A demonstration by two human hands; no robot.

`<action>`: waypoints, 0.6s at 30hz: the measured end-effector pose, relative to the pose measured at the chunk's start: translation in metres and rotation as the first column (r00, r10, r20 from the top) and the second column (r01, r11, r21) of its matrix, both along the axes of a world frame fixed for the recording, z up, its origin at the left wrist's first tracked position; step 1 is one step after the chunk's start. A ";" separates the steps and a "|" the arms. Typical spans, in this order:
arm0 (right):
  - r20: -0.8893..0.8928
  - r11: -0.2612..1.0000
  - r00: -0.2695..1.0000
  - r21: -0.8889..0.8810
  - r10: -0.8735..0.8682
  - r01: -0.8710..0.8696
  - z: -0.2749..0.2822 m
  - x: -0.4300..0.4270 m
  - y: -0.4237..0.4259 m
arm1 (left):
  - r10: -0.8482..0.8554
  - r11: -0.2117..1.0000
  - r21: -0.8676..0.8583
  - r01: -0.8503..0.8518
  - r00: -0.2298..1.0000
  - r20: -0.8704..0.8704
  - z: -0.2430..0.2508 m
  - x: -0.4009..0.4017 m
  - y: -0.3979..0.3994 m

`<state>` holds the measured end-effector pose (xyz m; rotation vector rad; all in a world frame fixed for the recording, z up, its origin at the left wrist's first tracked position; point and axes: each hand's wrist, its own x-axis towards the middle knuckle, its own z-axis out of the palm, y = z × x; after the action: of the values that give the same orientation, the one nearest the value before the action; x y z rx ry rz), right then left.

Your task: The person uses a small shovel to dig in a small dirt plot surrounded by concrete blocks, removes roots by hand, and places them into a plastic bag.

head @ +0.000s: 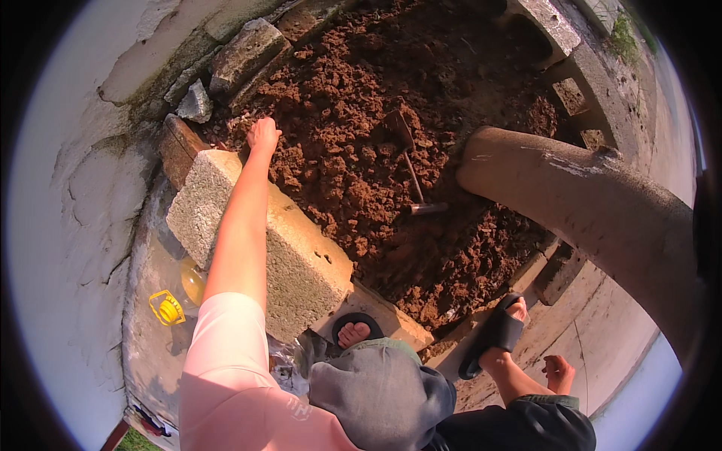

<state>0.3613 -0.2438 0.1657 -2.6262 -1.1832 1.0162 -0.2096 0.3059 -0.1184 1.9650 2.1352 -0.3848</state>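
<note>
My left hand [263, 134] reaches past the far end of a big rough concrete block [299, 265], down to the reddish-brown soil [350, 163] in the bed. Its fingers curl downward, and whatever they touch or hold is hidden beneath the hand. Low on the right, my right hand [558, 373] hangs beside my right leg with its fingers bent; nothing shows in it. A small metal shovel [414, 175] with a thin shaft and a crosswise handle lies on the loose soil. Near my left hand are a broken lump of concrete [195, 102] and a brown brick [181, 147].
Concrete blocks [592, 84] edge the bed. A thick trunk-like post [564, 175] crosses the right side. On the left are a cracked white wall [84, 186] and a clear plastic bottle with a yellow cap [168, 310]. My feet in black sandals [496, 338] stand at the near edge.
</note>
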 end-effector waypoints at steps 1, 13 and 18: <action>-0.014 0.999 1.000 -0.031 -0.024 0.023 0.000 -0.001 -0.003 | -0.015 1.000 0.016 0.015 1.000 -0.020 -0.008 -0.009 0.005; -0.086 0.995 0.992 -0.032 -0.095 0.093 -0.009 -0.004 0.031 | 0.100 0.954 0.155 -0.257 0.758 0.645 0.118 0.010 0.067; -0.126 0.998 0.990 0.018 0.057 -0.055 -0.019 -0.014 0.078 | -0.247 0.935 0.341 -0.100 0.505 0.827 0.241 0.010 -0.014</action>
<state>0.3470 -0.1659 0.1464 -2.4893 -1.2364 1.1604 -0.1993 0.2919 0.1224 1.7856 1.4592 0.8959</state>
